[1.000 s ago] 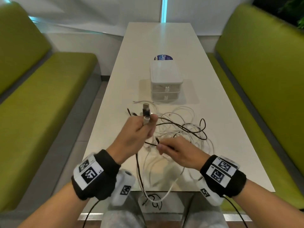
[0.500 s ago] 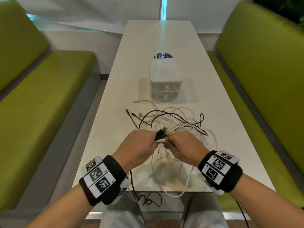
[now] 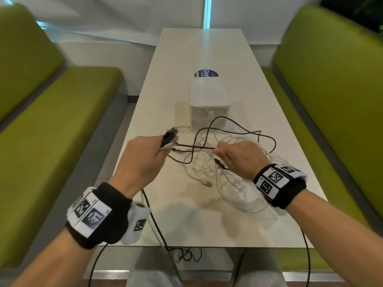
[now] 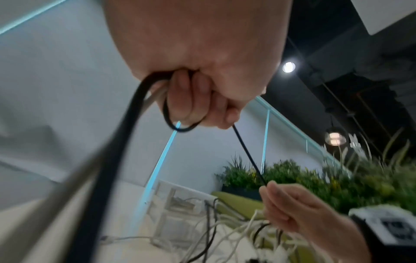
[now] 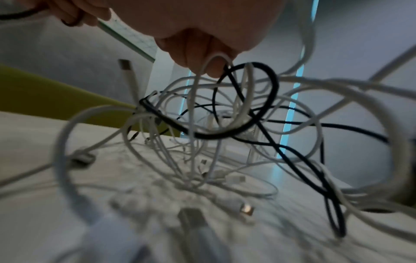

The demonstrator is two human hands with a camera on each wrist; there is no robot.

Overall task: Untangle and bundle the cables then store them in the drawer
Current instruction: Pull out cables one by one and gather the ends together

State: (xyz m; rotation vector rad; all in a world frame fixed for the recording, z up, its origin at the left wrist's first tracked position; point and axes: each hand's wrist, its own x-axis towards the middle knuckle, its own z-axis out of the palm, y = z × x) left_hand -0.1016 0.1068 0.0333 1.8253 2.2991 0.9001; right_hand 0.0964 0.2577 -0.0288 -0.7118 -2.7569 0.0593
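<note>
Hands (image 3: 143, 160) above cream table (image 3: 269, 112)

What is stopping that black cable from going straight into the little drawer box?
The black cable, stretched between the left hand and right hand, still loops through the white cables. The drawer unit behind them appears shut.

A long white table (image 3: 269, 112) between two green benches carries a tangle of white cables (image 3: 234, 189) and a black cable (image 3: 244, 132) at its near end, a small white drawer unit (image 3: 209, 96) just beyond them at mid-table, and a round blue sticker (image 3: 206, 73) behind that.
</note>
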